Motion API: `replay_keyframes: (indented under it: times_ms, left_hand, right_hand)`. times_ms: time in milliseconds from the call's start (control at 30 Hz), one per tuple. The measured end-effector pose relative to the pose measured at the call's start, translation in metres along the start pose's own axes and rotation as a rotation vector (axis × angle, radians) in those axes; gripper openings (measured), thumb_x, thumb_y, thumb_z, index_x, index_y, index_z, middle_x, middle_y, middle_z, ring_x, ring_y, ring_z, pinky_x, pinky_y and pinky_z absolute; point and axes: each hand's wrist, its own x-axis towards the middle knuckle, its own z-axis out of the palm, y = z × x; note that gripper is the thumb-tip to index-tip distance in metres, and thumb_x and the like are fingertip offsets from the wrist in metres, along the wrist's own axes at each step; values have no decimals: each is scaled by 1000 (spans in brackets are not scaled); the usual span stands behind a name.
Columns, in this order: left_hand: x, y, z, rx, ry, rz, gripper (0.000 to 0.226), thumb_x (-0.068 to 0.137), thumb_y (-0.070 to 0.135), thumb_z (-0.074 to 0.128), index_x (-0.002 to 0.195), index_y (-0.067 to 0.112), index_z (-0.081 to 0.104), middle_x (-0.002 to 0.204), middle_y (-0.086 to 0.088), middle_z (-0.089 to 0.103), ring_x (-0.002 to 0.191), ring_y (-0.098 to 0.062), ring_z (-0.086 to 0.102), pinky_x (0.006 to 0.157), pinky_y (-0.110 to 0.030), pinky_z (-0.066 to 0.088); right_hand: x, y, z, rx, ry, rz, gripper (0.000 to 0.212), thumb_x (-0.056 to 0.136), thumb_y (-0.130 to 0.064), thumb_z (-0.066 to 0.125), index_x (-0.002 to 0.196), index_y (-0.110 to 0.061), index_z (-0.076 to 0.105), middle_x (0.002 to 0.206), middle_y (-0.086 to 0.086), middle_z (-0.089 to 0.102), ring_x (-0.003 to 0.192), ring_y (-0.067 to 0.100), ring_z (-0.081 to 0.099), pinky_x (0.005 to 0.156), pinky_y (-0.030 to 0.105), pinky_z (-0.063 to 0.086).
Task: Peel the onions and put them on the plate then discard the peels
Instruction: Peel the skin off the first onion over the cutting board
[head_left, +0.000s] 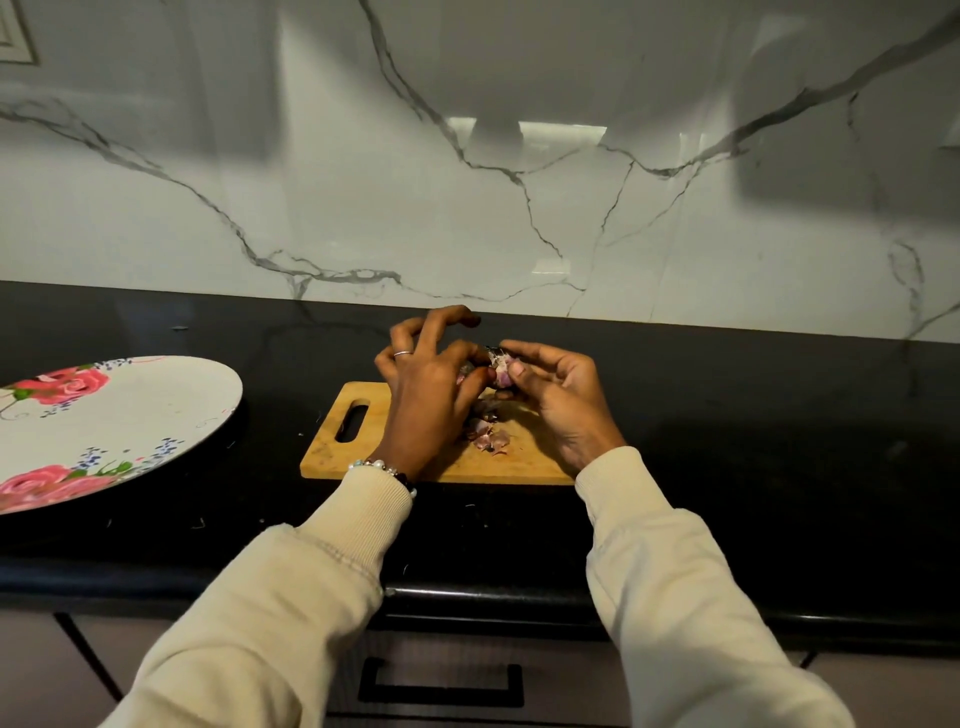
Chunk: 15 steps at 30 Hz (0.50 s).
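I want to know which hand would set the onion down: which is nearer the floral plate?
Left. The left hand is on the plate's side; the right hand lies farther right.

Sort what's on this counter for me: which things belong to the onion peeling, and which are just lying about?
Job:
onion, held in both hands, left and right
peels on the cutting board
flowered plate, no onion on it

Lying about:
small specks on the black counter
drawer handle below
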Motion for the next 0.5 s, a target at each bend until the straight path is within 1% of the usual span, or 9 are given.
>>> replay_keyframes:
  times_ms: [100, 200, 267, 400, 500]
  left_hand:
    - [-1, 5, -1, 17, -34, -1, 9, 89, 26, 64, 94, 20, 69, 146, 6, 40, 126, -17, 22, 88, -31, 11]
    - [-3, 7, -1, 22, -61, 10, 9, 93, 26, 58, 93, 21, 66, 148, 8, 34, 129, -19, 21, 93, -33, 12]
    - [-3, 7, -1, 28, -73, 11, 10, 94, 25, 56, 93, 20, 64, 149, 9, 32, 131, -19, 20, 96, -36, 13]
    - [-2, 4, 0, 22, -82, 8, 13, 95, 27, 51, 94, 21, 63, 149, 10, 32, 132, -17, 19, 97, -37, 13]
    - [-2, 3, 0, 1, -29, -7, 13, 95, 24, 53, 97, 20, 65, 143, 7, 40, 129, -17, 23, 95, -36, 13]
  right_hand:
    - [0, 1, 0, 17, 7, 7, 25, 93, 7, 58, 111, -6, 69, 105, 20, 73, 99, 31, 71, 91, 48, 57]
    - [1, 1, 1, 28, 10, 21, 24, 92, 7, 58, 110, -5, 69, 104, 20, 73, 96, 31, 71, 93, 53, 54]
    - [1, 1, 1, 39, 7, 23, 24, 92, 7, 58, 109, -5, 69, 101, 19, 74, 93, 29, 71, 92, 52, 55]
    - [0, -1, 1, 50, 13, 21, 22, 92, 7, 57, 107, -3, 69, 93, 16, 74, 83, 23, 71, 85, 43, 58]
    - [3, -1, -1, 62, 52, 36, 20, 93, 4, 57, 106, -4, 70, 99, 19, 73, 87, 28, 70, 84, 46, 57]
